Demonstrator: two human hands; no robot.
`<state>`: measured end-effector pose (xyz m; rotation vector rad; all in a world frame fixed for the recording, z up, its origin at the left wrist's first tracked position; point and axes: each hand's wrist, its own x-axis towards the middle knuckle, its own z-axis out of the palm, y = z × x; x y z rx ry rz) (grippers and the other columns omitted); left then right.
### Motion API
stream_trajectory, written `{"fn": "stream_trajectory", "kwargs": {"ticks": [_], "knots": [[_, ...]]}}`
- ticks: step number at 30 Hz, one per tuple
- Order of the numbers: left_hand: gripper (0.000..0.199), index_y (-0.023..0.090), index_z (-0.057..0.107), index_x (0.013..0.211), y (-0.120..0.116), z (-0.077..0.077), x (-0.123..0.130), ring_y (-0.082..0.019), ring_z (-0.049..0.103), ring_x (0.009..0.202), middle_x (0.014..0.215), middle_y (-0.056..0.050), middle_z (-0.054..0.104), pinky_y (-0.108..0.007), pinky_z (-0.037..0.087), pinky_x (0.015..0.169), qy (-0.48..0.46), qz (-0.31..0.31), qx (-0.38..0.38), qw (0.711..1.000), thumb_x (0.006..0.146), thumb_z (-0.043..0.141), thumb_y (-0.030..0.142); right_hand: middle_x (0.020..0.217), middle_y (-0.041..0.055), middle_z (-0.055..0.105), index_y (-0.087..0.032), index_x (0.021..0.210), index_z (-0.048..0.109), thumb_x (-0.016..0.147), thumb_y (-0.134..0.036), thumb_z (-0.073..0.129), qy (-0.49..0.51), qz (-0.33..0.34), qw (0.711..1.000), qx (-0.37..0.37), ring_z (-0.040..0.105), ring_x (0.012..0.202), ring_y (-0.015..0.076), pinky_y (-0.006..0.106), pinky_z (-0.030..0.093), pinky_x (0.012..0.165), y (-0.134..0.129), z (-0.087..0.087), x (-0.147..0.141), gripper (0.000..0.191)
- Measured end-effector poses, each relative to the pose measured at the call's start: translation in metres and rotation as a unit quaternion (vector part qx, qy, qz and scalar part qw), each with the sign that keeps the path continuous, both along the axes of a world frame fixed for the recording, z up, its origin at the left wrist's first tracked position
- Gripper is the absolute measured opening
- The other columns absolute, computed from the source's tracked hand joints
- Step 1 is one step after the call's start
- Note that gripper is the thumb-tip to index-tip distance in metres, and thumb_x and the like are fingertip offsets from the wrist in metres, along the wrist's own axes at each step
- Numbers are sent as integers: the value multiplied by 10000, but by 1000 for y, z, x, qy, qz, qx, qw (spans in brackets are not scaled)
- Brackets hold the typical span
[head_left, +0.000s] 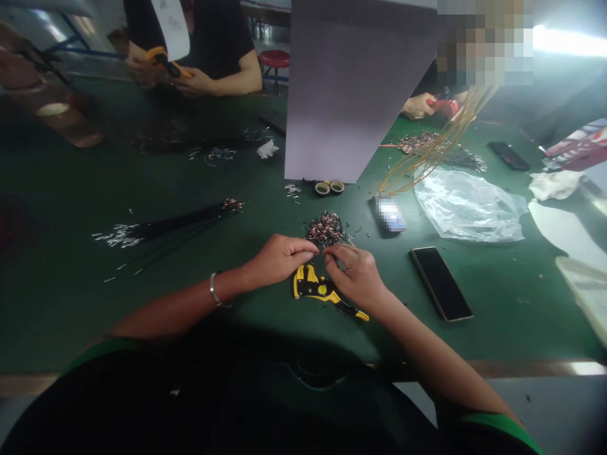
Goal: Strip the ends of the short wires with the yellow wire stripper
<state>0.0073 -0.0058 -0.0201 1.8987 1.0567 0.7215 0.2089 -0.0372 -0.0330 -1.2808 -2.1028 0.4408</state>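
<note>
My left hand [283, 258] and my right hand [355, 268] meet over the table, thumb and fingers of each pinched together, the tips a small gap apart. Whatever lies between the fingertips is too small to make out. Just beyond them is a heap of short black and copper wire scraps [326, 229]. Below the fingertips lies a yellow and black wire stripper [317, 289], its handles pointing to the lower right beneath my right hand. To the left, a bundle of black wires [183, 222] rests on the table, with silvery ends on one side and copper ends on the other.
A tall pale panel [346, 95] stands ahead, with two small round containers [329, 188] at its foot. On the right are a phone [441, 283], a clear plastic bag [467, 205] and long yellowish strands [439, 148]. Across the green table [237, 189], two people hold tools.
</note>
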Motion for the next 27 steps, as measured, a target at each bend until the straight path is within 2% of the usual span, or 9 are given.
{"fn": "stream_trajectory", "kwargs": {"ticks": [4,6,9,12,13,15,18,22,27], "knots": [[224,164,766,857,-2,4,0,-155,710,813,876,-42,783,-261,530,761,16,17,-16,1000,810,548,140,777,74,744,-183,838,731,861,-191,503,-28,-72,996,33,687,723,204,326,537,730,8,-2,12,229],[203,143,753,861,-1,5,0,-121,664,673,744,-30,747,-230,506,658,-11,38,-70,997,808,556,143,793,72,753,-186,868,741,864,-212,516,-21,-88,995,34,695,729,204,323,544,723,14,-4,19,226],[157,117,718,867,2,2,1,-61,484,439,489,37,576,-192,382,488,-70,67,-169,981,824,579,175,896,82,768,-185,1029,741,869,-209,507,0,-79,997,17,715,778,212,348,561,760,22,-10,27,285],[90,122,684,815,5,-6,2,-38,432,406,443,57,523,-179,316,459,-119,86,-215,966,819,607,169,975,110,760,-158,1252,656,871,-226,516,1,-85,996,10,723,853,242,399,567,819,26,-17,30,412],[80,127,680,803,6,-9,2,-34,425,402,442,55,525,-179,293,446,-127,88,-226,962,819,612,167,1012,123,753,-157,1274,639,877,-253,533,-14,-95,995,19,719,890,258,419,563,836,25,-18,31,422],[70,135,673,783,8,-11,2,-29,400,382,428,57,516,-183,248,422,-140,101,-248,953,821,623,166,1058,139,740,-173,1171,686,907,-303,538,-42,-115,992,38,706,953,275,440,552,868,20,-20,34,329],[77,139,661,750,11,-10,1,-22,371,357,409,57,505,-191,190,400,-162,128,-274,939,816,623,142,950,129,744,-169,1000,714,938,-362,534,-66,-55,996,23,707,880,265,421,565,831,0,-21,37,271],[86,136,653,724,14,-7,0,-21,348,335,416,43,531,-204,161,385,-184,150,-291,927,802,624,113,1048,158,703,-139,1122,665,858,-407,648,-142,53,988,-22,665,952,308,457,563,848,-30,-21,36,377],[94,126,665,692,15,-5,-1,-20,343,339,455,21,571,-212,204,387,-195,155,-281,927,778,641,96,1081,184,642,-121,1078,658,767,-250,671,-170,68,982,-42,590,971,330,498,546,847,-43,-29,31,337]]}}
